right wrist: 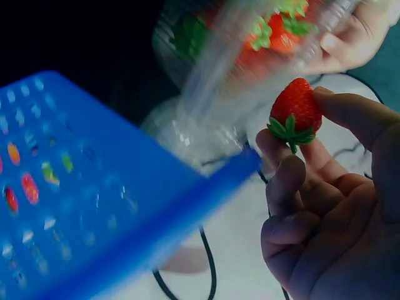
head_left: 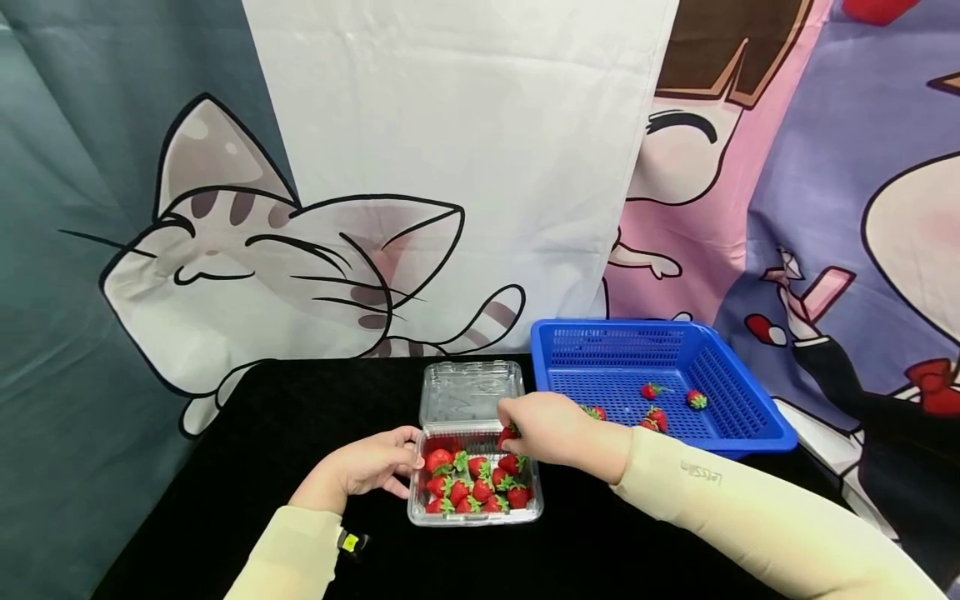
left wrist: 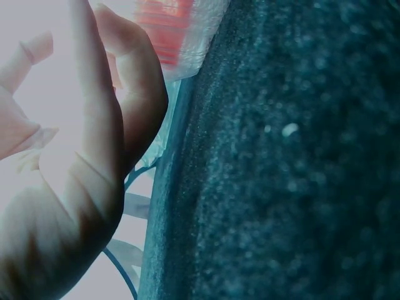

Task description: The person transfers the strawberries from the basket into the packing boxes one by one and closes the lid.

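Note:
A clear plastic clamshell box [head_left: 476, 519] holds several red strawberries [head_left: 481, 490] with green leaves, its lid [head_left: 472, 392] folded back. At the box's left wall, my left hand [head_left: 367, 463] grips the rim with its fingertips; the left wrist view shows the bent fingers [left wrist: 139, 81] beside the box. Over the box's back right part, my right hand [head_left: 551, 427] pinches one strawberry [right wrist: 296, 111] between thumb and fingertips. In the right wrist view its leaves point down toward the palm side.
A blue perforated plastic basket [head_left: 615, 332] stands right of the box, with several strawberries [head_left: 696, 400] inside. Black cloth [head_left: 300, 400] covers the table. Behind hangs a cartoon-printed curtain [head_left: 450, 108]. The right forearm [head_left: 720, 492] passes in front of the basket.

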Demonstrator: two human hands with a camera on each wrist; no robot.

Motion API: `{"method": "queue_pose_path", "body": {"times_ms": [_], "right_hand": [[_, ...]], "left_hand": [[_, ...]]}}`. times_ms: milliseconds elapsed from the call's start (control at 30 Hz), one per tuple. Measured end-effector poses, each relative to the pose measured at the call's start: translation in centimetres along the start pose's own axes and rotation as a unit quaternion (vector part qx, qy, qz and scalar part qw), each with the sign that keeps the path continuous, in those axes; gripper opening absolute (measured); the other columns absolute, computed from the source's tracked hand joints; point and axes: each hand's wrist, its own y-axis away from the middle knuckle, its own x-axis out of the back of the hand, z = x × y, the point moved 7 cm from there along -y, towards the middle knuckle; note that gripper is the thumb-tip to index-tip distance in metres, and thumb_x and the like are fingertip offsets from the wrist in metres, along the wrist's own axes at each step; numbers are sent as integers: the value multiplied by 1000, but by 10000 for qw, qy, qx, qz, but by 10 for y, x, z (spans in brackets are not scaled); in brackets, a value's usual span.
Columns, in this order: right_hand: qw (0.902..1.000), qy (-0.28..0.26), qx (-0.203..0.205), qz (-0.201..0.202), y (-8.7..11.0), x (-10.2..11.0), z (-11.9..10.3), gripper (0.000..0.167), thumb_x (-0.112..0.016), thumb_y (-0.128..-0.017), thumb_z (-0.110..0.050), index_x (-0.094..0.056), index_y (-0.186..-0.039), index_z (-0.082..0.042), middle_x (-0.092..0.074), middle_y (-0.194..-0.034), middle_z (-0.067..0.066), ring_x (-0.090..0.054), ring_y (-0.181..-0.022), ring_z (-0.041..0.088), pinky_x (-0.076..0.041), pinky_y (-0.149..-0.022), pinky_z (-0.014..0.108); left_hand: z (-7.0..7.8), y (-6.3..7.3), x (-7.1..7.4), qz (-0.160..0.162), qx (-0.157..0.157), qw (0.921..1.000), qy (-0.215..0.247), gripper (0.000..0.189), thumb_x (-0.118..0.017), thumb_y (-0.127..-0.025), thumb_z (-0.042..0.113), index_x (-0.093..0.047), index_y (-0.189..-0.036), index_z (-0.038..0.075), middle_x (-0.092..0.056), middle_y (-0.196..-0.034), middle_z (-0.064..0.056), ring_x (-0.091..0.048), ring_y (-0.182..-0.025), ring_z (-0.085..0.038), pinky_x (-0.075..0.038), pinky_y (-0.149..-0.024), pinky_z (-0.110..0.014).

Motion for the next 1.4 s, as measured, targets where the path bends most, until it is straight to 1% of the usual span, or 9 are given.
{"method": "queue_pose_path", "body": {"times_ms": [133,267,533,733,867,1000,1167,1267,1400], "right_hand": [[9994,76,20,-326,-7,-15,-3,27,-78,-84,-33,-57,-88,-18,-50,-60,-9,-47,-53,9,-42,-51,30],[9988,234,68,-434,-12,-25,-6,26,-79,-83,-33,-59,-89,-17,-55,-64,-8,-53,-56,11,-48,-54,31],[9978,322,510,-292,-16,-37,-14,14,-76,-84,-24,-64,-89,-18,-64,-73,-6,-58,-61,11,-49,-56,30],[9966,554,591,-145,-15,-38,-18,9,-76,-84,-24,-70,-89,-21,-66,-79,-5,-62,-67,13,-51,-57,32],[9954,755,594,-55,-15,-38,-20,10,-76,-83,-23,-68,-87,-19,-64,-75,-5,-61,-64,14,-50,-56,33],[9957,707,556,-217,-15,-39,-21,13,-75,-84,-20,-62,-83,-19,-60,-68,-7,-57,-58,13,-49,-55,32],[9953,718,570,-324,-16,-42,-23,12,-74,-85,-19,-63,-82,-20,-59,-66,-8,-56,-58,12,-48,-56,32],[9941,825,598,-366,-16,-47,-23,8,-74,-85,-21,-67,-88,-20,-64,-71,-7,-60,-61,13,-51,-59,34],[9937,840,578,-463,-15,-51,-24,16,-75,-85,-24,-70,-100,-20,-71,-83,-5,-66,-69,15,-54,-64,35]], "left_hand": [[0,-1,0,29,20,10000,-38,46,-60,-87,9,-37,-125,-1,-65,-105,-13,-66,-94,-25,-58,-67,-35],[0,-1,0,29,37,10000,-39,48,-60,-86,9,-36,-126,-1,-65,-105,-13,-65,-94,-25,-58,-67,-35],[-1,-1,0,38,50,10000,-17,49,-60,-87,9,-36,-127,-1,-65,-105,-13,-66,-94,-26,-58,-66,-34],[0,-1,0,27,34,10000,-23,49,-60,-86,9,-35,-127,-2,-66,-104,-13,-66,-94,-25,-58,-66,-34],[0,-1,0,38,45,10000,-21,49,-60,-86,9,-35,-127,-3,-65,-104,-13,-65,-94,-25,-58,-66,-34],[0,0,0,37,54,10000,-25,49,-60,-87,9,-34,-128,-3,-65,-105,-13,-66,-94,-25,-58,-66,-34],[1,0,0,7,23,10000,-33,49,-60,-87,9,-34,-127,-2,-66,-105,-12,-66,-94,-25,-58,-67,-34],[2,1,0,-20,-14,10000,-64,50,-60,-86,9,-33,-128,-3,-66,-104,-12,-66,-94,-25,-58,-66,-34],[2,0,-1,-14,15,10000,-46,51,-59,-86,9,-33,-129,-3,-66,-105,-12,-66,-95,-25,-58,-67,-35]]}}
